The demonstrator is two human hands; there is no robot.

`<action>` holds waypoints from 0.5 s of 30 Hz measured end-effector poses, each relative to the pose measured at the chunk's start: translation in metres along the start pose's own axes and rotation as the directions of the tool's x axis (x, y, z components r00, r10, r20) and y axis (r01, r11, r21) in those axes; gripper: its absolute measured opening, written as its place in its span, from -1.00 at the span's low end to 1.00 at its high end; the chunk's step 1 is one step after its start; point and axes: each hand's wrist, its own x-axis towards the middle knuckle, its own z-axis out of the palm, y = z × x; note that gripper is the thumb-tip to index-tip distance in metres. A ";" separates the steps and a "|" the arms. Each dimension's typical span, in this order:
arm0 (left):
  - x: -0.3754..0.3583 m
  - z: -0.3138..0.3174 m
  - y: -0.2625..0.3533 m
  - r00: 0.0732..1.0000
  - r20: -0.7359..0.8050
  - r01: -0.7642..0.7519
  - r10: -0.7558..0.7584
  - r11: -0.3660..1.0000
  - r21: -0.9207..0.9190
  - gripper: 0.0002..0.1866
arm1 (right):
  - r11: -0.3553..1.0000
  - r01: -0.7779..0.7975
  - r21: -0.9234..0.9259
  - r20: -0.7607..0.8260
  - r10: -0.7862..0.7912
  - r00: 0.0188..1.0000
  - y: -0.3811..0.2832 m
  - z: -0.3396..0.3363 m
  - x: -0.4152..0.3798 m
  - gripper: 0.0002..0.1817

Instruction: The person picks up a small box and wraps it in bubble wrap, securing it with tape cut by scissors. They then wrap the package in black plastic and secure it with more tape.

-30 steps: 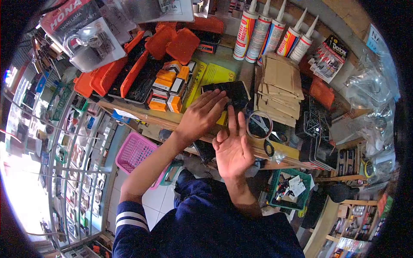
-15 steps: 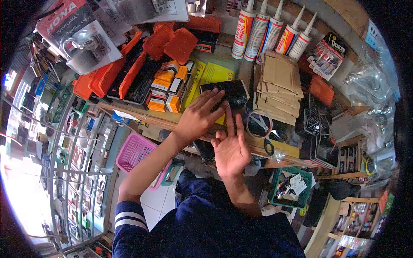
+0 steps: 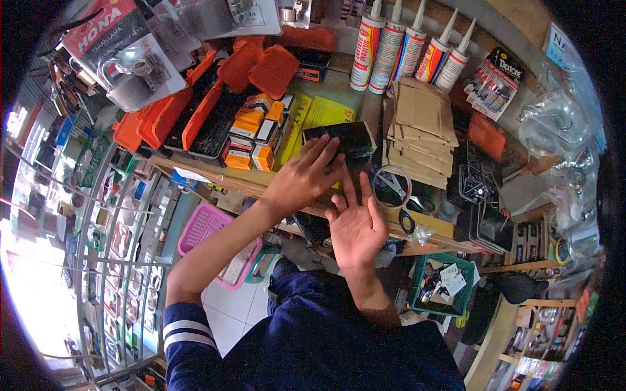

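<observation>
A black box (image 3: 355, 140) lies on the wooden counter, partly over yellow packets (image 3: 326, 112). My left hand (image 3: 303, 176) rests palm down with its fingertips on the box's near left part, fingers extended. Palm up, my right hand (image 3: 355, 225) is just below the box, its fingers loosely spread with nothing in them; its longer fingertips reach toward the box's near edge. Right of that hand are a roll of clear tape (image 3: 392, 187) and scissors (image 3: 405, 220). A stack of brown cardboard pieces (image 3: 420, 133) stands beyond them.
Orange-and-white boxes (image 3: 251, 133) and orange-lidded bins (image 3: 166, 117) stand at the left. Sealant tubes (image 3: 367, 52) line the back. A black bin of metal pieces (image 3: 479, 182) is at the right. Below are a pink basket (image 3: 205, 228) and a green basket (image 3: 466, 296).
My right hand has shifted slightly to the right and its palm looks more open. My left hand remains on the black box. The camera view has moved a little.
</observation>
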 end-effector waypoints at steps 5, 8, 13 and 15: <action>0.003 -0.006 -0.002 0.991 0.070 -0.128 0.117 0.977 0.169 -0.63 | 0.992 -0.012 -0.129 -0.072 0.003 0.997 -0.011 0.000 -0.017 -0.50; 0.003 -0.006 -0.001 0.980 0.125 -0.181 0.154 0.954 0.240 -0.62 | 0.985 -0.004 -0.175 -0.076 -0.010 0.997 -0.020 0.002 -0.024 -0.51; 0.006 -0.007 0.000 0.970 0.179 -0.212 0.166 0.936 0.280 -0.63 | 0.978 0.039 -0.207 -0.072 -0.055 0.996 -0.030 0.002 -0.031 -0.51; 0.009 -0.011 0.002 0.967 0.196 -0.216 0.161 0.927 0.307 -0.65 | 0.974 0.041 -0.221 -0.073 -0.059 0.996 -0.033 -0.001 -0.034 -0.51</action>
